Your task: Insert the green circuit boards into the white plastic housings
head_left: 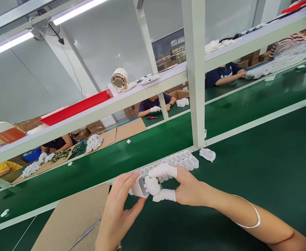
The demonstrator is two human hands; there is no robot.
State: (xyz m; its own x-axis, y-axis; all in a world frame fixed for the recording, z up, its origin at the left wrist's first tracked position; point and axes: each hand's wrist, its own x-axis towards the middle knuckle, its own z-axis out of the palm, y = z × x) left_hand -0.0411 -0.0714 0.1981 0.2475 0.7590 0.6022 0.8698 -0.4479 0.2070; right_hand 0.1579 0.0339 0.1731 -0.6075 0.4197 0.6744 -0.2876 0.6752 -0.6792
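Note:
My left hand (123,200) is closed around a white plastic housing (139,187), its open end turned toward my right hand. Between the thumb and fingers of my right hand (179,183), which wear white finger cots, is a rounded white part with a green circuit board (152,185). That part sits right at the housing's opening; whether it has entered is hard to see. Just behind my hands stand rows of white housings (185,161), partly hidden by my right hand. A crumpled white glove or cloth (207,154) lies to their right.
A cardboard sheet (77,212) with metal tweezers (83,235) on it lies at left. Beyond runs a green conveyor belt (166,146) carrying small white parts. A pale upright post (194,69) and a shelf with a red tray (77,107) stand ahead. Co-workers sit across the belt.

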